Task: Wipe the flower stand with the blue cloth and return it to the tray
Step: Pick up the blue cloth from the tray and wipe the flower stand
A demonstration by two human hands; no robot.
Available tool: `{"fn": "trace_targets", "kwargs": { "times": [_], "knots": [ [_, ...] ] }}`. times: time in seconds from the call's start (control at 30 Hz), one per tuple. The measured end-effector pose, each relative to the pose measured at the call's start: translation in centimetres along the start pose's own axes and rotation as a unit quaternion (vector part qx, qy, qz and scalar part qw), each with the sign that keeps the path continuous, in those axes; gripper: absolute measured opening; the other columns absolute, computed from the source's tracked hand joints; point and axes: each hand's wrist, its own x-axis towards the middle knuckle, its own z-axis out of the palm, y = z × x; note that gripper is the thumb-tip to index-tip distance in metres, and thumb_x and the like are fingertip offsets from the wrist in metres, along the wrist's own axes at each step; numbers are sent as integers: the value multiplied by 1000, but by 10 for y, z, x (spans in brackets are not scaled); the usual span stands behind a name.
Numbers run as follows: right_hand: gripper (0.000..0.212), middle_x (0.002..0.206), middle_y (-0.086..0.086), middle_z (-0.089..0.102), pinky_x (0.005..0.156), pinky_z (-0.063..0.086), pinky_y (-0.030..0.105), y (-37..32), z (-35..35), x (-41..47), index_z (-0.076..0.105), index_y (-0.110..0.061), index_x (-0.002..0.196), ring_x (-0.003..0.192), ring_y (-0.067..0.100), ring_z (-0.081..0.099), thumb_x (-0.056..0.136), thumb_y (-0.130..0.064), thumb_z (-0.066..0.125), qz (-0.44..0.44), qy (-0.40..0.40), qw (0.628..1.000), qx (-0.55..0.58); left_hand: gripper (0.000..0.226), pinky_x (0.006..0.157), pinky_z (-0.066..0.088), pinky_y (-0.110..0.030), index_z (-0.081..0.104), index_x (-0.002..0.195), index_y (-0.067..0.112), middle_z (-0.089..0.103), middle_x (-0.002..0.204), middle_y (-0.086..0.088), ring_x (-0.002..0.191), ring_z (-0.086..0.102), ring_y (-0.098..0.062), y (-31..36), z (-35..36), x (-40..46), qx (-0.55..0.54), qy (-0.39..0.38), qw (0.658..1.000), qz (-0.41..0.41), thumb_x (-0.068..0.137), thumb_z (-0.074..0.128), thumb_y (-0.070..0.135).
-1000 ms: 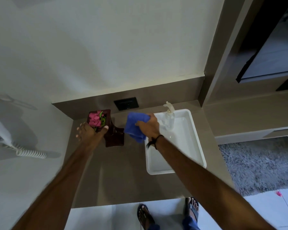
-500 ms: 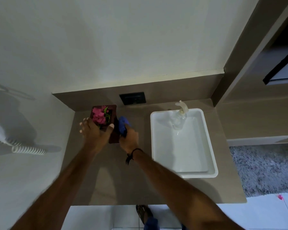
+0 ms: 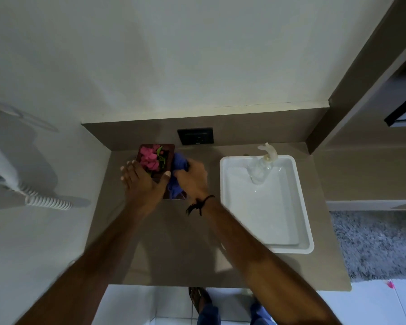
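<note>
Left hand (image 3: 142,181) grips the flower stand (image 3: 156,160) while the right hand (image 3: 192,175) scrubs with the bunched blue cloth (image 3: 177,174). Push too hard and it probably tips, spilling flowers across the worktop (image 3: 174,242).

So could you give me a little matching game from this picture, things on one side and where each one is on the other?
Things:
1. blue cloth
2. flower stand
3. clear pump bottle
4. black wall socket

Places:
A. standing in the white tray
B. bunched in the right hand, against the stand's side
C. on the back panel behind the counter
D. on the counter, steadied by the left hand

Pairs: 1-B, 2-D, 3-A, 4-C
</note>
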Motion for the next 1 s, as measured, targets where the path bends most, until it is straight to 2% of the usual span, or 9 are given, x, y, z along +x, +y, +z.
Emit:
{"fn": "trace_targets", "kwargs": {
  "times": [0.1, 0.2, 0.27, 0.33, 0.57, 0.67, 0.73, 0.8, 1.0],
  "knots": [
    [11, 68, 7, 63, 64, 49, 37, 3, 0, -6, 60, -13, 68, 66, 18, 58, 79, -11, 61, -26, 21, 999, 29, 108, 123, -6, -47, -3, 155, -1, -2, 166, -24, 154, -9, -37, -2, 2, 0, 1, 0, 1000, 5, 87, 58, 56],
    [22, 96, 20, 70, 68, 50, 33, 35, 12, -8, 65, 2, 108, 85, 30, 67, 91, -6, 56, -23, -39, 997, -55, 107, 124, -6, -45, -3, 155, -1, -2, 166, -22, 154, -9, -35, -2, 4, 0, -5, 11, 1000, 9, 87, 61, 53],
    [42, 121, 19, 65, 84, 52, 34, 55, 17, -5, 49, -3, 139, 107, 34, 65, 98, -8, 48, -20, -80, 987, -135, 107, 124, -6, -45, -3, 155, 0, -3, 167, -22, 154, -10, -34, -2, 5, 0, -1, 7, 1000, 7, 87, 61, 53],
    [47, 131, 18, 58, 97, 51, 41, 65, 17, 1, 38, -7, 149, 116, 36, 60, 103, -14, 40, -18, -83, 982, -171, 107, 124, -7, -45, -3, 155, 0, -4, 167, -21, 154, -11, -33, -3, 5, 2, 1, 4, 1000, 7, 87, 60, 54],
    [52, 136, 16, 58, 91, 49, 35, 60, 25, -1, 40, -14, 148, 121, 36, 58, 97, -9, 46, 63, -55, 984, -156, 116, 121, -9, -42, -5, 155, 2, -5, 167, -20, 154, -12, -33, -13, 12, 4, -5, 2, 1000, 12, 77, 50, 68],
    [33, 113, 15, 67, 81, 48, 33, 41, 18, 1, 60, -5, 122, 109, 33, 64, 90, -8, 54, 79, -55, 990, -106, 119, 121, -9, -42, -1, 155, 0, 0, 166, -23, 154, -8, -36, -14, 13, 8, -19, 13, 1000, 9, 71, 47, 71],
    [8, 90, 9, 65, 73, 47, 33, 21, 13, -3, 62, -6, 92, 89, 28, 65, 86, -7, 58, 43, -36, 996, -64, 121, 119, -10, -40, 1, 155, -1, 2, 166, -24, 154, -6, -37, -16, 15, 11, -21, 17, 1000, 10, 70, 44, 74],
    [2, 81, 9, 66, 71, 53, 35, 8, 8, -7, 61, -5, 82, 77, 24, 63, 81, -4, 59, -3, -9, 1000, -18, 122, 116, -11, -38, 1, 154, -1, 3, 165, -25, 154, -6, -37, -19, 17, 13, -17, 16, 1000, 17, 69, 41, 77],
    [36, 114, 21, 70, 93, 55, 47, 33, 11, -11, 62, -3, 127, 105, 35, 67, 91, -1, 53, -33, -24, 997, -72, 124, 115, -11, -39, 2, 154, 1, 6, 165, -24, 154, -5, -36, -26, 27, 18, 2, 37, 999, 23, 67, 35, 83]
  ]
}}
